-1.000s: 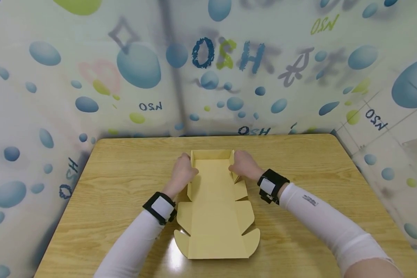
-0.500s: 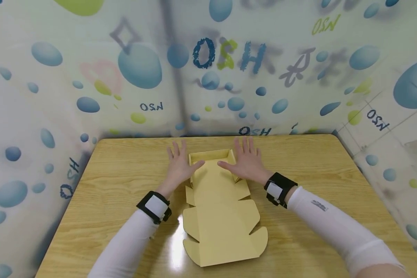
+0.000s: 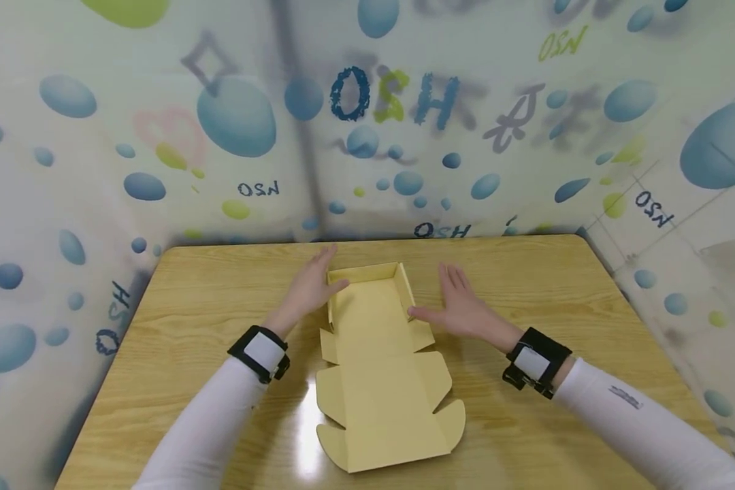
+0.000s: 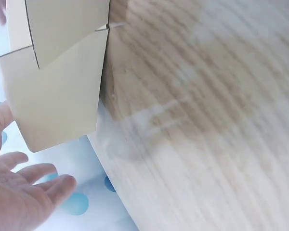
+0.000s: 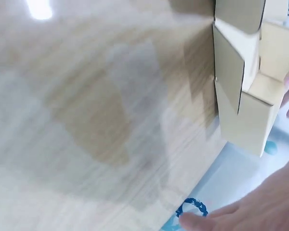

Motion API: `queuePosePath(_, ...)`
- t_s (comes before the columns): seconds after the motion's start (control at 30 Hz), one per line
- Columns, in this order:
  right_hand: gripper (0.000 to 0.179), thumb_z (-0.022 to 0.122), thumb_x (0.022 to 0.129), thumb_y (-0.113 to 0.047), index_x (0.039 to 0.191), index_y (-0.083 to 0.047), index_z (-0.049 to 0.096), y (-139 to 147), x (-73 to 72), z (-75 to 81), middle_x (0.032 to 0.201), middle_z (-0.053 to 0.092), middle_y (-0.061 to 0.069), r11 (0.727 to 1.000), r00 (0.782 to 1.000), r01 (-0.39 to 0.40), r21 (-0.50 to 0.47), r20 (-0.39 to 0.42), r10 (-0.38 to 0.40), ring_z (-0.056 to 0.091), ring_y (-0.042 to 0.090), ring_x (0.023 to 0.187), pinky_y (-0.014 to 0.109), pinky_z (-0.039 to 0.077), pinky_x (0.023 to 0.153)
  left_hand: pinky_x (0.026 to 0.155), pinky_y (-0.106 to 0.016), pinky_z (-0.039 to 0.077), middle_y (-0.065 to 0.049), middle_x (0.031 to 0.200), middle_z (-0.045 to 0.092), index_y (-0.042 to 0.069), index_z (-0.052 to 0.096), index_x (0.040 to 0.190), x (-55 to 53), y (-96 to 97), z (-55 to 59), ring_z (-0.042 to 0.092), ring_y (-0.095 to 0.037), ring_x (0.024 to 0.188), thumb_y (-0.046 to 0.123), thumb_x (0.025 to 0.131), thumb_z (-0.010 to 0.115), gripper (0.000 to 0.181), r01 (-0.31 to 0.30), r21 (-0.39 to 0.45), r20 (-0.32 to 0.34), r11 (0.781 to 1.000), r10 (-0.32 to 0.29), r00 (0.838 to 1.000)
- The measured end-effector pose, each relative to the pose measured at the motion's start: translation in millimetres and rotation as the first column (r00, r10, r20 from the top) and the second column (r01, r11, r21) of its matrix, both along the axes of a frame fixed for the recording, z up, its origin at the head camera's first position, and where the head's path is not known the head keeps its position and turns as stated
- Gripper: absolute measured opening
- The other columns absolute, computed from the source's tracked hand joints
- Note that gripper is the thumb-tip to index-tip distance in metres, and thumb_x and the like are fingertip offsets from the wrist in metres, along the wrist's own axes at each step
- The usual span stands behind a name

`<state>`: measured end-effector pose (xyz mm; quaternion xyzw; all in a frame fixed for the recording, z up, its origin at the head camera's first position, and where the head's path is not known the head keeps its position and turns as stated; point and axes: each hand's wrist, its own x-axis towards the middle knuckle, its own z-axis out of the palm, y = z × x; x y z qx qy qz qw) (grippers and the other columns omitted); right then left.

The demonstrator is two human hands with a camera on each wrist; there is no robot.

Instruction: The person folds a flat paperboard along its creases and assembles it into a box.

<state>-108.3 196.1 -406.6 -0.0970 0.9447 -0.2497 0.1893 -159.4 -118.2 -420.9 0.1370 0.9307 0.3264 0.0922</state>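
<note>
A yellowish cardboard box blank [image 3: 380, 381] lies on the wooden table, its far end folded up into a shallow tray shape and its near flaps spread out flat. My left hand [image 3: 309, 289] is at the far left corner, fingers straight, thumb reaching over the folded side wall. On the other side my right hand [image 3: 462, 306] has its fingers extended, with the thumb pointing at the right wall [image 3: 404, 286]. In the left wrist view the left hand [image 4: 26, 192] shows spread fingers beside the standing cardboard wall [image 4: 62, 96]. The right wrist view shows the right hand [image 5: 250, 207] apart from the cardboard [image 5: 245, 120].
The wooden table [image 3: 220, 286] extends on both sides of the cardboard. Behind it hangs a backdrop [image 3: 404, 156] printed with blue and green spots and letters. Black straps with small cameras circle both wrists, such as the right strap [image 3: 535, 361].
Both hands have let go of the folded walls and opened. The right hand has drawn back to the right. The cardboard has turned slightly, and its near end has shifted.
</note>
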Motion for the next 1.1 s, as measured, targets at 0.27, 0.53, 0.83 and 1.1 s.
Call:
queuePosePath(0.27, 0.078, 0.075, 0.092, -0.055, 0.134, 0.010, 0.063, 8, 28.1, 2.4, 0.113, 0.077, 0.023, 0.998, 0.991, -0.060, -0.037, 0.116, 0.064, 0.075, 0.030, 0.098, 0.042, 0.061, 0.084, 0.120, -0.053, 0.046, -0.019, 0.154, 0.058, 0.003, 0.052, 0.153, -9.8, 2.8, 0.5, 0.055, -0.039, 0.145, 0.016, 0.104, 0.066, 0.053, 0.064, 0.003, -0.031, 0.998, -0.063, 0.998)
queuePosePath(0.53, 0.008, 0.079, 0.086, -0.010, 0.091, -0.003, 0.078, 11, 30.6, 4.3, 0.068, 0.074, 0.003, 0.970, 0.933, -0.055, -0.237, 0.333, 0.135, 0.070, 0.010, 0.061, 0.033, 0.063, 0.068, 0.111, -0.050, 0.054, -0.020, 0.139, 0.070, 0.000, 0.069, 0.135, -13.5, 5.3, -5.2, 0.065, -0.037, 0.133, 0.002, 0.103, 0.062, 0.033, 0.070, 0.012, -0.075, 0.997, -0.069, 0.995)
queuePosePath(0.83, 0.015, 0.069, 0.084, -0.001, 0.097, 0.002, 0.078, 14, -5.1, 8.2, 0.076, 0.074, 0.006, 0.984, 0.951, -0.146, -0.100, 0.260, 0.168, 0.061, 0.007, 0.059, 0.024, 0.053, 0.060, 0.100, -0.050, 0.059, -0.023, 0.120, 0.075, -0.003, 0.073, 0.120, -4.1, -14.4, -5.7, 0.071, -0.038, 0.115, -0.004, 0.097, 0.060, 0.027, 0.036, 0.024, -0.020, 0.999, -0.035, 0.999)
queuePosePath(1.1, 0.021, 0.062, 0.087, 0.005, 0.073, -0.010, 0.059, 1, -51.9, 18.6, 0.075, 0.053, 0.001, 0.976, 0.977, -0.211, 0.055, 0.055, 0.208, 0.029, 0.013, 0.063, 0.031, 0.029, 0.066, 0.087, -0.041, 0.062, -0.022, 0.115, 0.074, -0.004, 0.068, 0.118, 27.9, -29.8, -1.1, 0.071, -0.034, 0.105, -0.003, 0.090, 0.062, 0.029, -0.085, 0.062, 0.107, 0.994, 0.078, 0.991)
